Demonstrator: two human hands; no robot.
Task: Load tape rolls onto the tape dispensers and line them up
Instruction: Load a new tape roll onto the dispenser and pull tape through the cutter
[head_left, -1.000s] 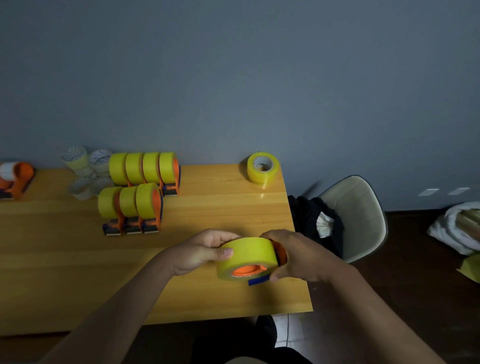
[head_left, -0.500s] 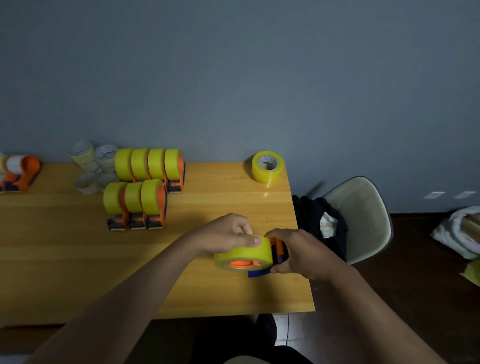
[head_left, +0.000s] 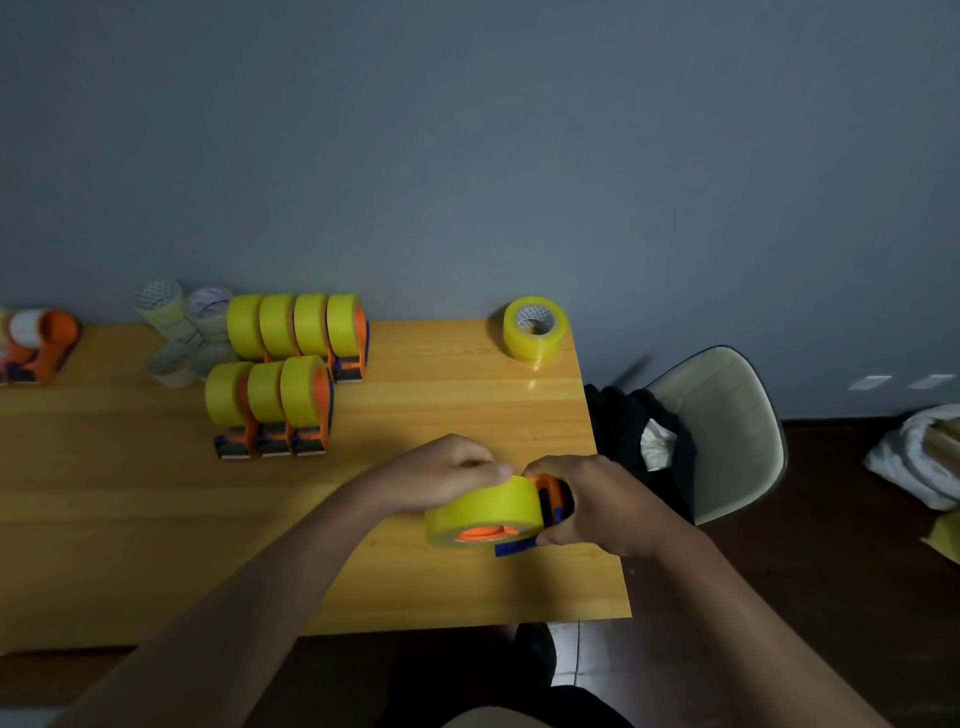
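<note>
1. Currently, left hand (head_left: 447, 480) curls over the top of a yellow tape roll (head_left: 485, 512), fingers on its rim; right hand (head_left: 592, 501) grips the orange-and-blue dispenser (head_left: 551, 501) that the roll sits on. Both are held at the near right part of the counter (head_left: 467, 395); whether they rest on it is unclear.
2. Orange hub shows through the roll's core, so the roll looks seated. Judged step: pulling the tape end toward the blade.
3. Loaded dispensers stand in two rows: back row of four (head_left: 298, 327), front row of three (head_left: 270, 397). One loose clear-yellow roll (head_left: 535, 330) sits at the far right corner.
4. Risks:
   - Tape end may stick back onto the roll if the pinch slips.
   - Roll could ride off the hub if pushed sideways.
   - Fingers are near the cutter.
   - Work happens near the counter edge; a dropped dispenser could fall off.
</note>
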